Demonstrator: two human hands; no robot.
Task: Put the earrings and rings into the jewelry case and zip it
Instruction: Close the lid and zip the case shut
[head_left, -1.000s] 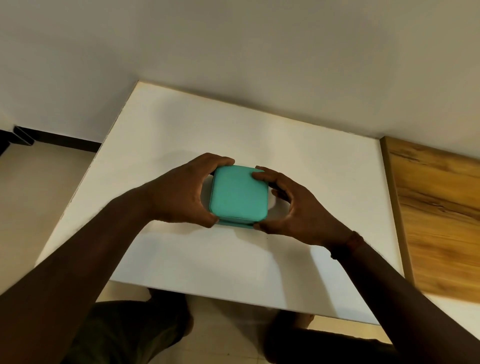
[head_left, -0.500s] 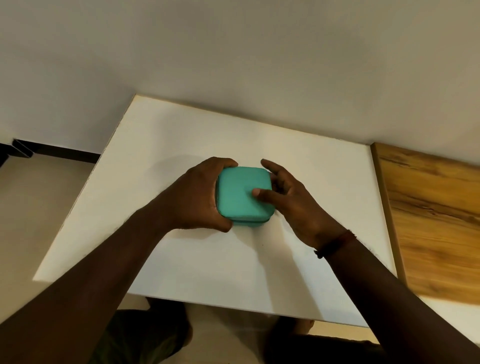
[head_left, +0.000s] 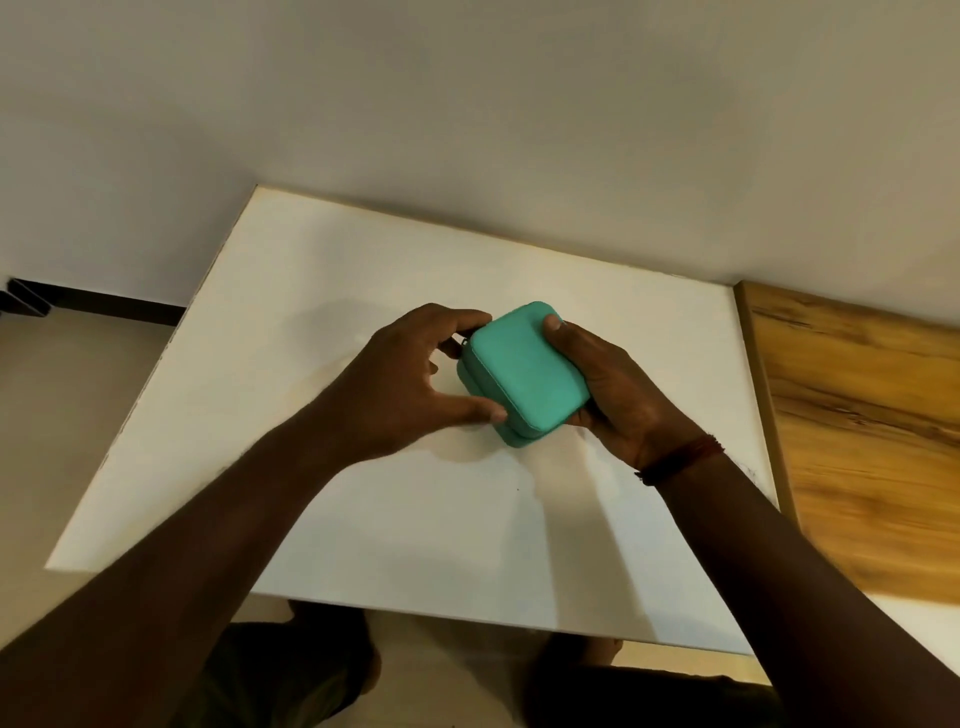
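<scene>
One jewelry case (head_left: 522, 371) is sitting near the middle of the white table (head_left: 363, 519), turned at an angle to the table's edges. It is teal, with a smooth matte skin, a softly padded lid and rounded corners; a seam is running round its side where lid and base meet, and the lid is lying down on the base. Whether the zip is drawn all the way cannot be told.

Two bare hands are working on the case. The right hand (head_left: 618, 395) is cupping the case's right side, fingers curled round the far and near corners, thumb pressing on the lid's top corner. The left hand (head_left: 410, 379) is at the case's left side, fingers narrowly bent: the upper ones are pinching something small and dark at the case's far left corner, too small to name, while the thumb is lying flat against the near left edge.

One reddish thread band (head_left: 680, 460) is circling the right wrist. Right of the table, one wooden board (head_left: 852, 431) with a streaky brown grain is lying alongside.
</scene>
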